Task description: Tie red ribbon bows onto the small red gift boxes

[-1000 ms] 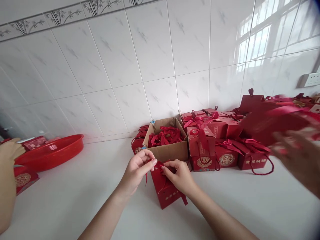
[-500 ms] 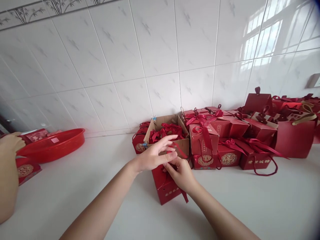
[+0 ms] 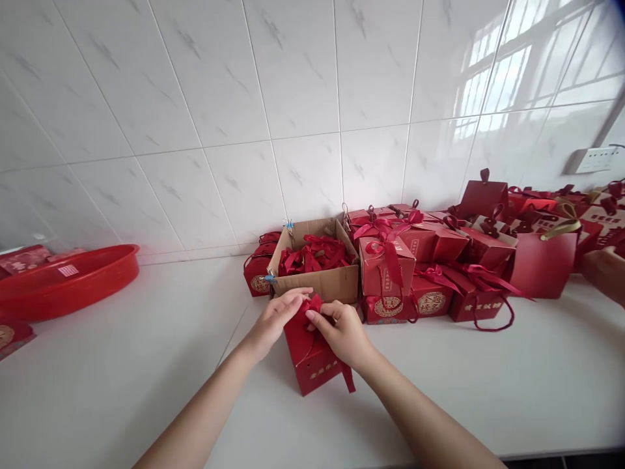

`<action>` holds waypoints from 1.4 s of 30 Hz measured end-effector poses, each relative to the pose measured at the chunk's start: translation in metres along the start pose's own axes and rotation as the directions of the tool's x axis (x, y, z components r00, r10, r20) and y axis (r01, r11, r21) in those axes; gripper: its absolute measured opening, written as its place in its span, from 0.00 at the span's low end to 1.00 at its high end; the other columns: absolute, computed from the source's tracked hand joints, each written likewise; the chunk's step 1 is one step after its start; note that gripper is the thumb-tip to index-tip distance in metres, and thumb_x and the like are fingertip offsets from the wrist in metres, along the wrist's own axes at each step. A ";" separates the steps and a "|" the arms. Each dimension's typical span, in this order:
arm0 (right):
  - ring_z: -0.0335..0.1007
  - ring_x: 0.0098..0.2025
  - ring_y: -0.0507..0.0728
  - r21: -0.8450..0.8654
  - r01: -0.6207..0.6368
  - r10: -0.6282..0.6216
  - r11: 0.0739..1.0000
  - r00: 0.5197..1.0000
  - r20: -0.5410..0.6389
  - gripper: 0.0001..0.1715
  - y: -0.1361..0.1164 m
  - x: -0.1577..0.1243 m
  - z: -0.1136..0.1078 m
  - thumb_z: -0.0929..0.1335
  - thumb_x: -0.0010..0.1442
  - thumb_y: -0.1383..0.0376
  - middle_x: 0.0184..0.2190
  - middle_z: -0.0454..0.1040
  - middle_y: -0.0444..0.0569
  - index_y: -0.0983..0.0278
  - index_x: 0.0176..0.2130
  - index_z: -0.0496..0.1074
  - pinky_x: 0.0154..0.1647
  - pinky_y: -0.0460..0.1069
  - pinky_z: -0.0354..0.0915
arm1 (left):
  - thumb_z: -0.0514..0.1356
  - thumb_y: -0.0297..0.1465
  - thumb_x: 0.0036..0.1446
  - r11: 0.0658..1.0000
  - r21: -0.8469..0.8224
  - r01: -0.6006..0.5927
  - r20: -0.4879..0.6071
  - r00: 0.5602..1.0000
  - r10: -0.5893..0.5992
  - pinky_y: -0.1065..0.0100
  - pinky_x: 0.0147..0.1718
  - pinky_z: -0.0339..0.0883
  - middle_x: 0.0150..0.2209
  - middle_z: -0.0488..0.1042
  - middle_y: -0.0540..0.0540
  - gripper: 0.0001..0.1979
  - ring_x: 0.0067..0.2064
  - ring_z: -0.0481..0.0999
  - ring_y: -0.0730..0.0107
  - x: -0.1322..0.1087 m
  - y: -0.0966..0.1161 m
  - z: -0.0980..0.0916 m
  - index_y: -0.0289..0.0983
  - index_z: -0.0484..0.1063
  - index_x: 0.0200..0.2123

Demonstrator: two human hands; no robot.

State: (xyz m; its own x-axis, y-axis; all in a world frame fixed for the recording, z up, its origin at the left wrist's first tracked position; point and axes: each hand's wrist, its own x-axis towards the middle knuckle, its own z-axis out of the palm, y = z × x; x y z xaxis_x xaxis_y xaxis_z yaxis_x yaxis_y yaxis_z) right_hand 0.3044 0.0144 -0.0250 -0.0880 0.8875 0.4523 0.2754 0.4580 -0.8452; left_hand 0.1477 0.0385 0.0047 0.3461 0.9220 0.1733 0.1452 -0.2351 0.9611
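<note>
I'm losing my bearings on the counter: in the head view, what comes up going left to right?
Red tray → cardboard box of ribbons, with the left hand and right hand on the red gift box before it → stacked gift boxes → red paper bag.

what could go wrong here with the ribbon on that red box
The ribbon is pinched only at the fingertips of the left hand and right hand, so it might slip loose. The red box stands free on the counter; a hard pull may tip it. The cardboard box stands just behind and could be nudged.
</note>
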 end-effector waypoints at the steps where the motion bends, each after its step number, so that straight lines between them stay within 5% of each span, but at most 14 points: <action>1: 0.70 0.30 0.55 0.002 -0.003 0.003 1.000 1.000 -0.003 0.20 0.000 0.000 0.000 0.64 0.61 0.59 0.23 0.78 0.46 0.62 0.21 0.73 0.34 0.48 0.64 | 0.60 0.43 0.55 0.999 -0.026 -0.033 -0.025 0.999 0.033 0.59 0.57 0.56 0.55 0.68 0.42 0.15 0.59 0.64 0.55 0.000 -0.003 0.000 0.37 0.76 0.36; 6: 0.72 0.30 0.55 0.062 -0.017 0.016 0.998 1.000 0.018 0.17 0.003 -0.001 0.001 0.64 0.61 0.57 0.25 0.77 0.47 0.63 0.25 0.72 0.33 0.48 0.66 | 0.64 0.36 0.51 0.994 -0.016 -0.105 -0.136 0.985 0.102 0.61 0.55 0.59 0.50 0.69 0.42 0.08 0.57 0.65 0.56 -0.006 -0.014 -0.001 0.37 0.74 0.29; 10: 0.75 0.29 0.56 0.290 -0.082 0.085 0.953 0.996 0.002 0.13 0.005 -0.003 0.004 0.68 0.57 0.56 0.25 0.76 0.45 0.61 0.35 0.62 0.31 0.48 0.67 | 0.61 0.37 0.55 0.996 0.001 -0.084 -0.076 0.994 0.084 0.62 0.51 0.62 0.46 0.71 0.43 0.09 0.50 0.70 0.59 -0.013 -0.017 -0.003 0.37 0.71 0.30; 14: 0.75 0.29 0.56 0.270 -0.096 0.114 0.958 0.992 -0.051 0.19 0.004 -0.005 0.005 0.69 0.55 0.57 0.22 0.76 0.42 0.59 0.34 0.53 0.30 0.48 0.65 | 0.57 0.37 0.59 0.995 -0.002 -0.096 -0.014 0.995 0.096 0.63 0.48 0.64 0.44 0.73 0.44 0.08 0.48 0.71 0.62 -0.019 -0.018 -0.001 0.38 0.68 0.33; 18: 0.74 0.28 0.54 0.245 -0.080 0.091 0.966 0.995 -0.038 0.14 0.000 -0.006 0.003 0.68 0.57 0.59 0.22 0.75 0.42 0.59 0.35 0.58 0.30 0.47 0.65 | 0.58 0.35 0.58 0.990 -0.004 -0.140 0.028 0.990 0.140 0.64 0.45 0.66 0.41 0.74 0.45 0.07 0.45 0.73 0.64 -0.022 -0.017 0.003 0.38 0.64 0.34; 26: 0.73 0.29 0.55 0.172 -0.047 0.054 0.984 0.998 -0.035 0.10 0.001 -0.006 0.002 0.68 0.57 0.59 0.27 0.77 0.48 0.63 0.35 0.72 0.33 0.49 0.68 | 0.64 0.35 0.52 0.983 0.127 -0.135 -0.079 0.986 0.146 0.70 0.37 0.68 0.32 0.76 0.48 0.09 0.37 0.75 0.69 -0.018 -0.020 0.003 0.37 0.71 0.34; 30: 0.73 0.34 0.58 -0.001 -0.020 0.020 1.000 0.995 -0.096 0.10 0.001 -0.007 0.002 0.68 0.58 0.60 0.32 0.79 0.50 0.62 0.35 0.78 0.38 0.52 0.68 | 0.64 0.35 0.51 0.980 0.139 -0.140 -0.120 0.980 0.157 0.71 0.36 0.68 0.33 0.77 0.47 0.08 0.37 0.76 0.69 -0.016 -0.022 0.002 0.37 0.73 0.31; 42: 0.71 0.36 0.59 -0.230 0.155 -0.183 0.961 0.977 -0.106 0.10 0.006 -0.009 0.001 0.70 0.55 0.68 0.33 0.79 0.48 0.56 0.37 0.80 0.37 0.53 0.71 | 0.65 0.34 0.49 0.936 0.292 -0.195 -0.239 0.933 0.269 0.64 0.38 0.71 0.31 0.78 0.46 0.07 0.37 0.77 0.63 -0.013 -0.030 0.003 0.37 0.76 0.30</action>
State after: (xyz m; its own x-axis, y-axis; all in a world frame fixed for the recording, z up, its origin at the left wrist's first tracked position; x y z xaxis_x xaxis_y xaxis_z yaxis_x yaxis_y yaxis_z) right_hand 0.3062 0.0088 -0.0341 -0.0350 0.7786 0.6265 0.4715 0.5656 -0.6766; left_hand 0.1411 0.0327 -0.0272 0.1400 0.8706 0.4717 0.3387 -0.4898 0.8034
